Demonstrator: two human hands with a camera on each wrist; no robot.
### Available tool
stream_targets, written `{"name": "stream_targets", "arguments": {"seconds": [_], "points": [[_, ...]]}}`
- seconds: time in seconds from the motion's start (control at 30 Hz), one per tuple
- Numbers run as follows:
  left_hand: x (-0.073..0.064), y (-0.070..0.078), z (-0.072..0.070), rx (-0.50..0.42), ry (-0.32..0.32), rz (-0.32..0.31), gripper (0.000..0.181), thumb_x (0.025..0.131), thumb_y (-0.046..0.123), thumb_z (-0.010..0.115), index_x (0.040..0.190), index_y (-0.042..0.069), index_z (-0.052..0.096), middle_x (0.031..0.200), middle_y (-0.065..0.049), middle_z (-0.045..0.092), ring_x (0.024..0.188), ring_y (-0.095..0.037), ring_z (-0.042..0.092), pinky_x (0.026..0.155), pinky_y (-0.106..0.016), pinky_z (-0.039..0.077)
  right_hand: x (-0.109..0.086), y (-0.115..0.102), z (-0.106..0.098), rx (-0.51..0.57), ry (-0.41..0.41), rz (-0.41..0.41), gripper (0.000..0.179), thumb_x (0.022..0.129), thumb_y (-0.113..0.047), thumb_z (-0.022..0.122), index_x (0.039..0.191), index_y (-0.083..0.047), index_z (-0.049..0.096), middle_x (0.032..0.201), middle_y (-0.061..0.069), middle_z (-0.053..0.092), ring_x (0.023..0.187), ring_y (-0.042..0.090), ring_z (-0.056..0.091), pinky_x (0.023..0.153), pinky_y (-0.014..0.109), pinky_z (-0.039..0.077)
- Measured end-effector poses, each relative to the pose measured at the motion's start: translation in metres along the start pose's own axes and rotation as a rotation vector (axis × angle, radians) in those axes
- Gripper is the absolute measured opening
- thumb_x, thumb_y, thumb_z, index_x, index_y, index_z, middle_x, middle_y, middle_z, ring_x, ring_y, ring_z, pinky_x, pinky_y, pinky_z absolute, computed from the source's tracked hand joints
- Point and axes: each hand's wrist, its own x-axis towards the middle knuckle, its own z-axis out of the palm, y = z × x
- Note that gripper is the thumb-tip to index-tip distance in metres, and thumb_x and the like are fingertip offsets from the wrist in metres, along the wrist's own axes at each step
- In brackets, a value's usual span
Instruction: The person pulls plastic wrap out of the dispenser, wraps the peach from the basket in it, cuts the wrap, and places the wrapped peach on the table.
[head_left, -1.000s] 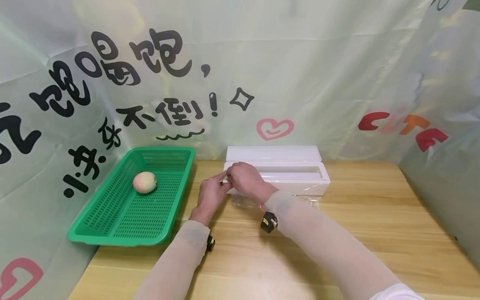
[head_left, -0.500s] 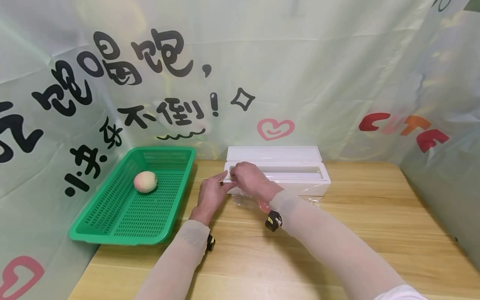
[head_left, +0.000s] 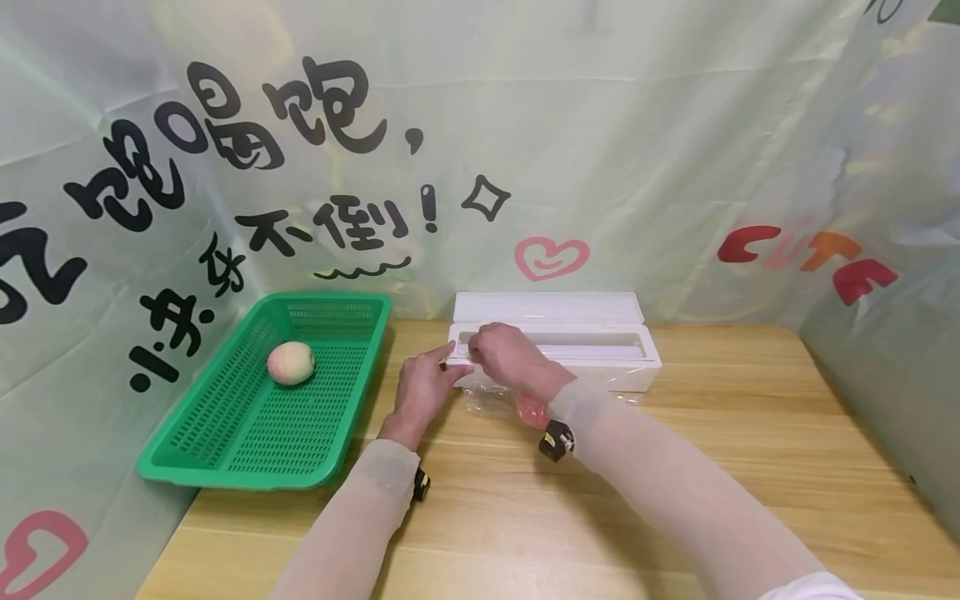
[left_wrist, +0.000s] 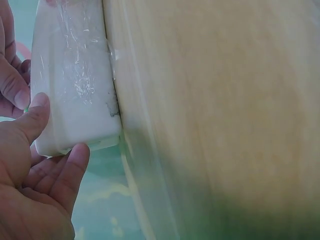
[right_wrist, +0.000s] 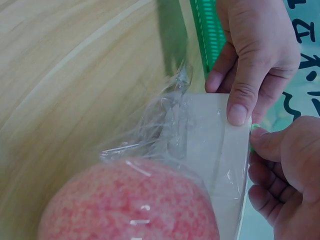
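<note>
Gripping the white box [head_left: 600,375] mid-frame, the left hand [head_left: 420,390] clamps its fingers on the left end; the right hand [head_left: 517,358] pinches a small green piece [right_wrist: 255,127] between its fingers.

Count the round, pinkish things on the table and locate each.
2: a round cream-and-pink fruit inside the green perforated plastic basket, and a mottled pink round thing in front of the white oblong box, partly hidden by the right forearm. More may be hidden there.

Wooden table [head_left: 750,425] with basket [head_left: 288,429], box [head_left: 603,372]
</note>
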Motion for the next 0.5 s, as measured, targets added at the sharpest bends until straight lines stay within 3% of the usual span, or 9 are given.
{"name": "stream_targets", "arguments": {"seconds": [0.33, 0.5], "points": [[0.0002, -0.0006, 0.0002, 0.007, -0.007, 0.005, 0.062, 0.089, 0.044, 0.082, 0.143, 0.018, 0.067, 0.101, -0.014, 0.079, 0.068, -0.016, 0.054, 0.069, -0.032, 0.052, -0.0048, 0.0041, -0.0021, -0.011, -0.001, 0.007, 0.006, 0.099, -0.013, 0.073, 0.099, -0.009, 0.078, 0.091, 0.004, 0.075, 0.088, 0.023, 0.07, 0.087, 0.038, 0.06], [0.0004, 0.0004, 0.0, 0.006, -0.015, -0.018, 0.062, 0.089, 0.043, 0.082, 0.144, 0.019, 0.066, 0.115, -0.015, 0.078, 0.069, -0.017, 0.053, 0.063, -0.029, 0.047, -0.0066, 0.0065, -0.0023, -0.018, 0.014, -0.002, 0.007, 0.099, -0.013, 0.074, 0.097, -0.009, 0.079, 0.09, 0.004, 0.075, 0.085, 0.023, 0.07, 0.085, 0.039, 0.06]]}}
